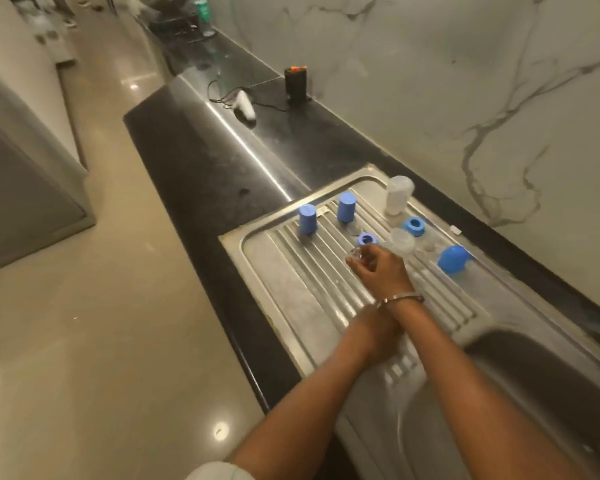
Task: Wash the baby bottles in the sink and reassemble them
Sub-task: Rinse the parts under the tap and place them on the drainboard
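On the drainboard (291, 282), a clear teat (355, 252) is pinched by the right hand (378, 268); seating it in the blue ring (367, 240) at twelve o'clock seems next. Left hand (383, 337) grip cannot be told.

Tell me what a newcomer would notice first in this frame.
Bright blue bottle parts stand scattered over the ridged steel draining board, beside clear bottles near the marble wall. At the centre, the right hand, with a bangle on its wrist, pinches a small clear piece. The left hand is tucked under the right forearm, mostly hidden.
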{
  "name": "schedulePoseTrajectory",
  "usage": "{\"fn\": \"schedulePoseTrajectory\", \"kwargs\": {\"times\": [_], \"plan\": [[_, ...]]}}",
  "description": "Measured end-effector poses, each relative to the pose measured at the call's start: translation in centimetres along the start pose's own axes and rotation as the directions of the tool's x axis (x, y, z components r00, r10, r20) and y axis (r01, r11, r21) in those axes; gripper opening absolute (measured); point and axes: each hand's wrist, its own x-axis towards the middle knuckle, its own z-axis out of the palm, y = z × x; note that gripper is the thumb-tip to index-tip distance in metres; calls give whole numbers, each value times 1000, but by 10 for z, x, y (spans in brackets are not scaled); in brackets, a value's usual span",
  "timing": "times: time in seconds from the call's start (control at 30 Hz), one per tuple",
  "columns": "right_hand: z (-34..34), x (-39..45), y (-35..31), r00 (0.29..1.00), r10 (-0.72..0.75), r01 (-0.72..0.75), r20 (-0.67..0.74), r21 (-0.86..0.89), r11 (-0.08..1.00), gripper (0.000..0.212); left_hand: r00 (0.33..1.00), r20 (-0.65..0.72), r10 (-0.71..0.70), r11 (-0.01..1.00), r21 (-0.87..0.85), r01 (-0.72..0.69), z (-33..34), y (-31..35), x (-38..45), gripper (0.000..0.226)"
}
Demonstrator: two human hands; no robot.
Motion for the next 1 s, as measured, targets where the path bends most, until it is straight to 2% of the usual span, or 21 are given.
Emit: {"fn": "schedulePoseTrajectory", "kwargs": {"times": [0.03,0.13,0.27,0.4,0.6,0.8,0.9,1.0], "plan": [[7,9,-3,1000,3,-2,20,-16,1000,23,993,-57,-102,995,-25,101,-12,-14,-3,24],[29,32,-9,997,27,-24,66,-53,998,26,939,-226,-259,966,-69,249,-24,-67,-16,16],[58,56,-9,994,44,-31,101,-123,992,24,850,-290,-439,899,-137,417,-38,-118,-24,13],[77,72,-11,990,100,-83,99,-162,983,25,799,-304,-519,855,-167,491,-38,-142,-24,13],[89,84,-13,990,133,-123,42,-185,975,16,777,-321,-542,840,-234,489,-39,-147,-17,14],[78,69,-16,979,174,-156,105,-162,974,37,785,-309,-537,840,-281,464,-38,-140,-13,16],[58,41,-12,982,150,-137,114,-119,983,41,796,-316,-516,849,-316,425,-37,-123,-8,14],[35,9,-6,989,91,-79,115,-100,992,31,814,-351,-463,878,-308,367,-33,-97,3,13]]}}
